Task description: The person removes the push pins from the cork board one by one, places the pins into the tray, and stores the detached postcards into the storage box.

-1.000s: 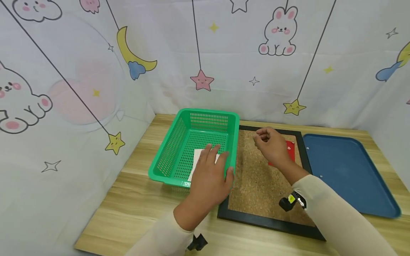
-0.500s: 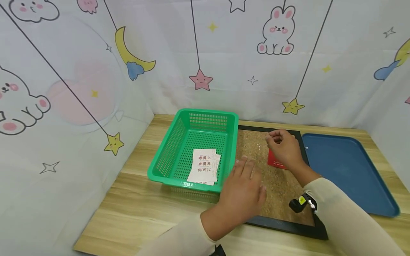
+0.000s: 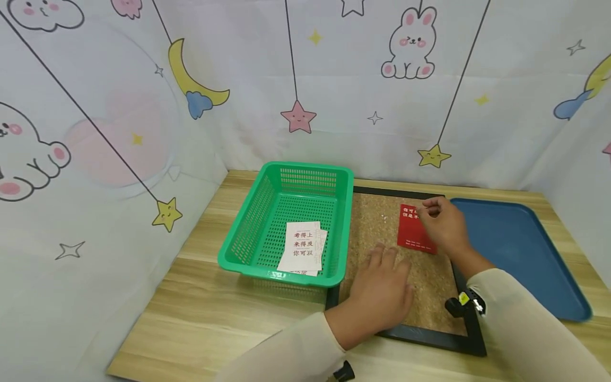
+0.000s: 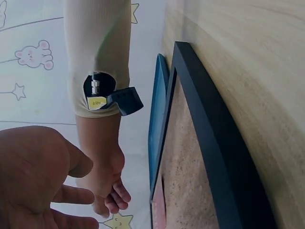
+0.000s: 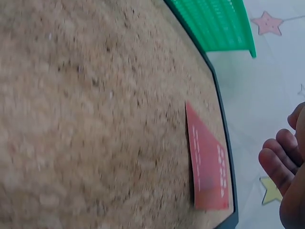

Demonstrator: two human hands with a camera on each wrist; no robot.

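Note:
A red card (image 3: 412, 233) with white printed characters lies on the upper right of a cork board (image 3: 367, 223) framed in black. My right hand (image 3: 446, 228) is at the card's upper right corner, fingers bent and thumb drawn toward them. In the right wrist view its fingers (image 5: 279, 160) curl beyond the card's edge; I cannot tell whether something small is between them. Palm down, my left hand (image 3: 382, 289) is over the board's lower middle, fingers spread and relaxed, holding nothing. Small clear bits (image 3: 384, 217) sit on the cork left of the card.
A green perforated basket (image 3: 281, 276) stands left of the board, with white printed cards (image 3: 303, 246) overlapping inside. To the right lies a blue tray (image 3: 506, 239). A curtain (image 3: 258, 106) with cartoon prints hangs behind the wooden table (image 3: 205, 318).
My left hand has moved right from over the basket to the board, uncovering the white cards. My right hand has shifted right from the board's middle to the red card's upper right corner.

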